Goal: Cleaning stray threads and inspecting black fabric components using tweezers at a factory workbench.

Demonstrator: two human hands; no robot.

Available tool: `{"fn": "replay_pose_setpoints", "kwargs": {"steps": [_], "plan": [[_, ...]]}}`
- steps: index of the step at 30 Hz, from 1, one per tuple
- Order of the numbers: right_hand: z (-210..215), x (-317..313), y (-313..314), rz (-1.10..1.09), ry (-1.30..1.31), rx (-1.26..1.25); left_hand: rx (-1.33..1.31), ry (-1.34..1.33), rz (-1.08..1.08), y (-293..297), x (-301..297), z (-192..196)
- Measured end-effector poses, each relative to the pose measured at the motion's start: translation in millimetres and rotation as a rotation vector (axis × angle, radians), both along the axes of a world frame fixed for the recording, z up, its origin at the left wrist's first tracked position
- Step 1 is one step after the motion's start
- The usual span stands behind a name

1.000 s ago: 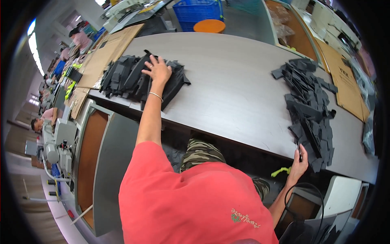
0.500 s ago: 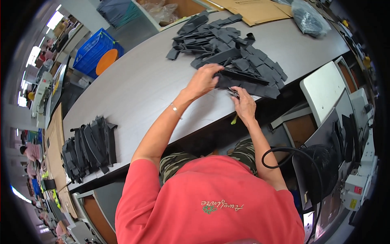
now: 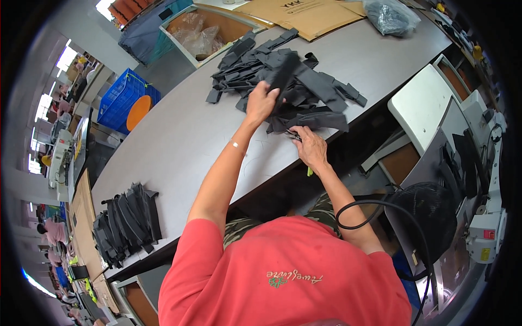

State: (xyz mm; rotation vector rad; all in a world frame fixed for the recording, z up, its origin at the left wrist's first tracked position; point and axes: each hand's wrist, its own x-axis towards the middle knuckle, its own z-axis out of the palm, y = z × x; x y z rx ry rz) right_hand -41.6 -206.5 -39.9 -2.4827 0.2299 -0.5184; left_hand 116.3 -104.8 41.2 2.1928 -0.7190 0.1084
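My left hand (image 3: 262,102) is closed on a dark grey fabric strip (image 3: 284,73), lifted and slightly blurred above the pile. A large heap of similar grey fabric pieces (image 3: 321,87) lies under and beyond it. Close to the table's near edge, my right hand (image 3: 311,148) is curled round small metal snips (image 3: 295,137), partly hidden by the fingers. Just past those fingers lie the heap's nearest strips (image 3: 310,120). Farther left on the table (image 3: 179,141), a second group of grey strips (image 3: 128,223) sits in a row.
A brown paper envelope (image 3: 304,19) and a clear plastic bag of dark items (image 3: 391,17) rest on the far side. Beyond the table stand an open bin with plastic bags (image 3: 198,35), a blue crate (image 3: 124,98) and an orange round seat (image 3: 139,113). A sewing machine (image 3: 485,233) is at right.
My left hand has lifted a strip up from the heap's near side. The heap's near strips have shifted and spread. My right hand stays low, still round the snips. The whole view has swung slightly.
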Motion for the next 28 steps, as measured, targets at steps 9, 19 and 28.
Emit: {"fn": "replay_pose_setpoints", "kwargs": {"steps": [9,19,28], "plan": [[-2,3,3,0.016,-0.021,-0.015,-1.154,1.132,-0.08,94,-18,-7],[-4,3,2,0.001,0.014,-0.096,-1.046,0.663,0.305,171,-95,-44],[-10,2,-1,0.051,0.029,-0.044,-1.275,0.993,0.307,195,-115,-74]]}}
